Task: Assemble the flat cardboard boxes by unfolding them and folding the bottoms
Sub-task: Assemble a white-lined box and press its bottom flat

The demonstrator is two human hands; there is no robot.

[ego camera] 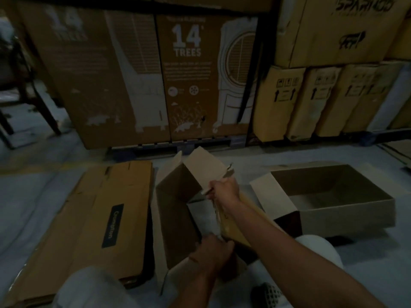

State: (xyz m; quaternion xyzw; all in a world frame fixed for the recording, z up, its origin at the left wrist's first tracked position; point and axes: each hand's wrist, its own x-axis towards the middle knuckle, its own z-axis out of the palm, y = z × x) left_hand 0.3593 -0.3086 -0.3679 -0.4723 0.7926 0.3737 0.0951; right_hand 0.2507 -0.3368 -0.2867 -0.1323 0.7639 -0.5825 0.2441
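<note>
- Head view, dim light. I sit on a pale floor (33, 207); my knees show at the bottom edge.
- The box in work (178, 210) stands open-ended on the floor straight in front of me, partly unfolded; I can see the floor through it. Far flaps point up and away.
- My right hand (224, 192) reaches forward over the box's right wall. Fingers are curled round the edge of a raised flap (205, 168), gripping it where flap meets wall.
- My left hand (213, 252) is low and near, at the close right corner of the same box. Fingers are curled down over the cardboard edge, holding it.
- A stack of flat boxes (93, 218) lies just left of the box in work, with a dark label on the top sheet.
- A finished box (333, 196) sits to the right, open side up, one flap folded out toward the box in work.
- Large printed cartons (186, 74) stand along the back; more cartons (311, 96) are shelved at right.
- Dark chair legs (44, 112) at far left.
</note>
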